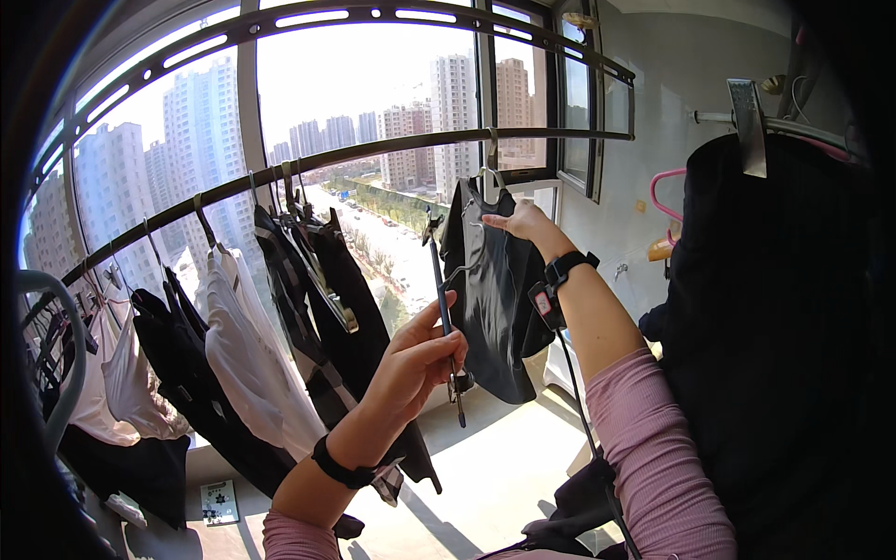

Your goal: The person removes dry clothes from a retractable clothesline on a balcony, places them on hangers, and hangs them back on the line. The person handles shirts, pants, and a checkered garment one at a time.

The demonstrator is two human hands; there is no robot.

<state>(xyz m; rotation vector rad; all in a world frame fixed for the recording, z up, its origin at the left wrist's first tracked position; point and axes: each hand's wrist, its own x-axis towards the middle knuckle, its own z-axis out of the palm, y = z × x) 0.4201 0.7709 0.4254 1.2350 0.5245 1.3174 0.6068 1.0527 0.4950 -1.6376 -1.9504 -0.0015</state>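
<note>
My left hand [423, 350] grips the bar of a clip hanger [441, 280], held upright with a clip near each end and its hook towards the right. My right hand [521, 218] is raised at the shoulder of a dark grey and black sleeveless top [493, 301]. Its thumb points left across the front, and the other fingers are partly hidden, so whether they pinch the cloth cannot be made out. The top hangs from a pale hanger [490, 175] hooked on the dark drying rail [420, 140].
Along the rail's left part hang a white shirt [241, 343], black trousers [360, 280] and several other clothes. A large black garment [763, 336] fills the right side, beneath a metal clip [747, 126]. Behind the rail are windows; a cable [577, 392] runs down from my right wrist.
</note>
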